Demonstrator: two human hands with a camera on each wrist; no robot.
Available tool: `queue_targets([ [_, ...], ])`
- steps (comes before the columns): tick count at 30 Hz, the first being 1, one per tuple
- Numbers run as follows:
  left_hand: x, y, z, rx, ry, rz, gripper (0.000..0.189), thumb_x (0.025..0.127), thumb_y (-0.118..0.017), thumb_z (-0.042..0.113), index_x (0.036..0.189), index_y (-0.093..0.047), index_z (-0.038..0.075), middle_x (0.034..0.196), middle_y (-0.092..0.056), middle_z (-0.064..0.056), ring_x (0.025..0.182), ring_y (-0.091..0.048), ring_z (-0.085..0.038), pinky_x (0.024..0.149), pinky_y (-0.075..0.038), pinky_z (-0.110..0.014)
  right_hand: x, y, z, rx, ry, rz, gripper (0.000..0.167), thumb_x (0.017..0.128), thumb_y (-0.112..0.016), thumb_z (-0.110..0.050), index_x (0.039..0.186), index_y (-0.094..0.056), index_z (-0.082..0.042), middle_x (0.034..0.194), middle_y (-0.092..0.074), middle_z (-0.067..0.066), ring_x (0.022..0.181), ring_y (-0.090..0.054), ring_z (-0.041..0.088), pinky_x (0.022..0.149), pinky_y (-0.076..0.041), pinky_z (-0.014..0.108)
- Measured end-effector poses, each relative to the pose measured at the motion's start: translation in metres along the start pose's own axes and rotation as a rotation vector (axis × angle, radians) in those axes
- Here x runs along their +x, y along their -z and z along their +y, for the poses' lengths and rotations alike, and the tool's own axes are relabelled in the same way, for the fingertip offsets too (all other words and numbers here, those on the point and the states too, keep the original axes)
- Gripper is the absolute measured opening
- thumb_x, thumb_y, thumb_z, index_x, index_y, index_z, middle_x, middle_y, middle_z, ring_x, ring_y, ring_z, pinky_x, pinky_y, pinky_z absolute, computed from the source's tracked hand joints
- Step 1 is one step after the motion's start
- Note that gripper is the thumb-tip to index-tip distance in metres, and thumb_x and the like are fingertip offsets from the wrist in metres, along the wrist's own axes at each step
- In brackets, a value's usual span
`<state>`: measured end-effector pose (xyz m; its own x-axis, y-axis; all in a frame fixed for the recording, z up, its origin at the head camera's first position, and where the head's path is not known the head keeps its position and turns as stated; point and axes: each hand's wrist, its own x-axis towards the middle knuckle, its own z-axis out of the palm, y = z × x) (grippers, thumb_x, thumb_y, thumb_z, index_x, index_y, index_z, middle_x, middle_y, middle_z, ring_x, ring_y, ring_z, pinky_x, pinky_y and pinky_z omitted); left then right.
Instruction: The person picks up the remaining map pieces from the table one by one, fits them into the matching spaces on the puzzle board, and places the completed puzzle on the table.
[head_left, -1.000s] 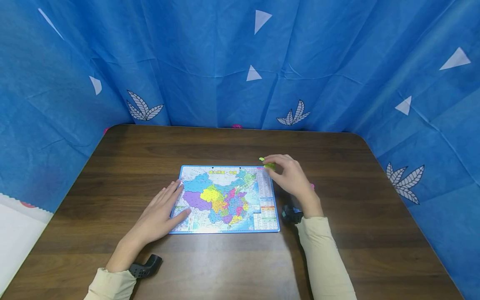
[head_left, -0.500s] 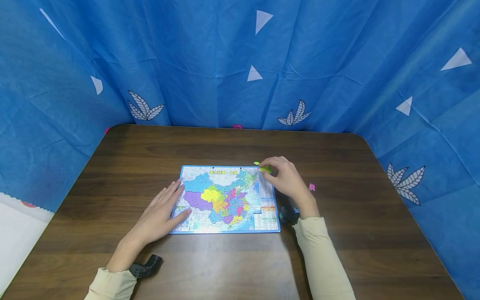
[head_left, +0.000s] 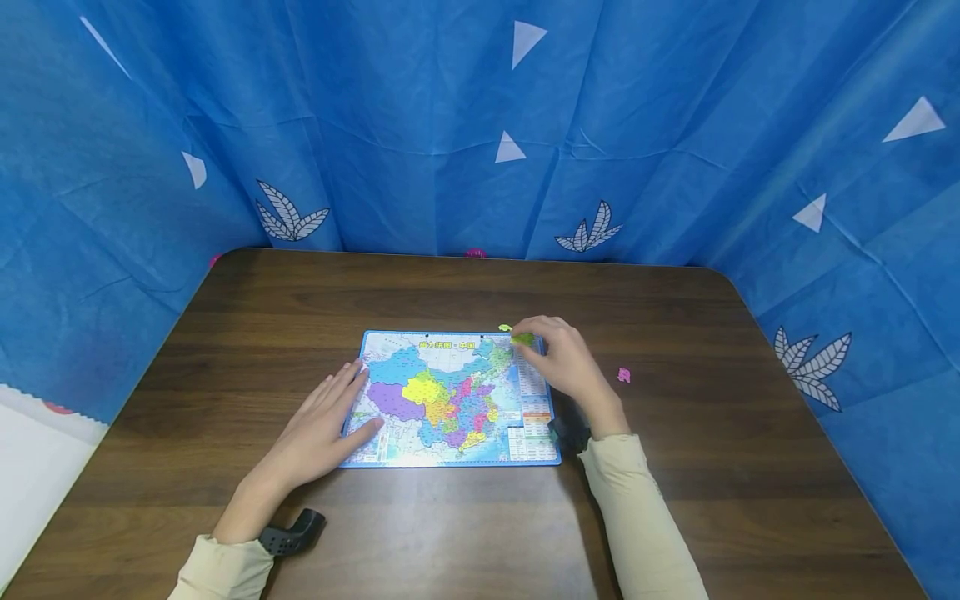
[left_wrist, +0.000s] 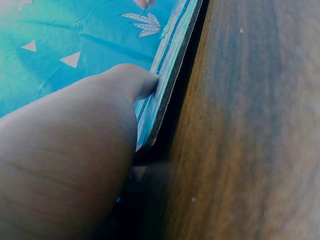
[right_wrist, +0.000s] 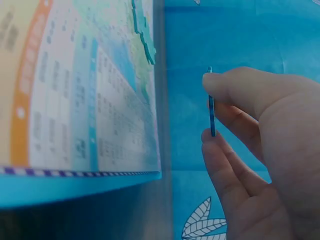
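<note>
Over the counter (head_left: pixel 720 433), we are pinching a green piece (head_left: pixel 522 339) in our right grip (head_left: pixel 564 354), by the far right corner of the map board (head_left: pixel 450 358), most of which is lying leftward. Our left grip (head_left: pixel 322 421), straight-fingered, is resting on its left edge.

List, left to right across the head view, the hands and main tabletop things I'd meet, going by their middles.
Left hand → map board → right hand → small pink piece.
</note>
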<state>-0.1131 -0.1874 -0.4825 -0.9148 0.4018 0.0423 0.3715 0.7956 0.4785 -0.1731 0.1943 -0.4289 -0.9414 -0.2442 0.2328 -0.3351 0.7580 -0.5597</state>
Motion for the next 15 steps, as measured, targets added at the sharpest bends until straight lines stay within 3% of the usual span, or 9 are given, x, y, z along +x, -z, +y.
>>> queue_targets([
  [15,0.0,0.0,0.0,0.004,-0.001,-0.001,0.085,0.099,-0.061,0.053,0.16,-0.032,0.001,0.171,-0.021,-0.016,0.159,-0.017,-0.037,0.126,-0.019,-0.059,0.001,-0.017,0.002,0.031,-0.003,-0.002,0.023,0.096,-0.075,-0.021,0.118,-0.076,-0.014,0.127,-0.073,0.003,0.127,-0.061,0.026,0.11,-0.05,0.048],
])
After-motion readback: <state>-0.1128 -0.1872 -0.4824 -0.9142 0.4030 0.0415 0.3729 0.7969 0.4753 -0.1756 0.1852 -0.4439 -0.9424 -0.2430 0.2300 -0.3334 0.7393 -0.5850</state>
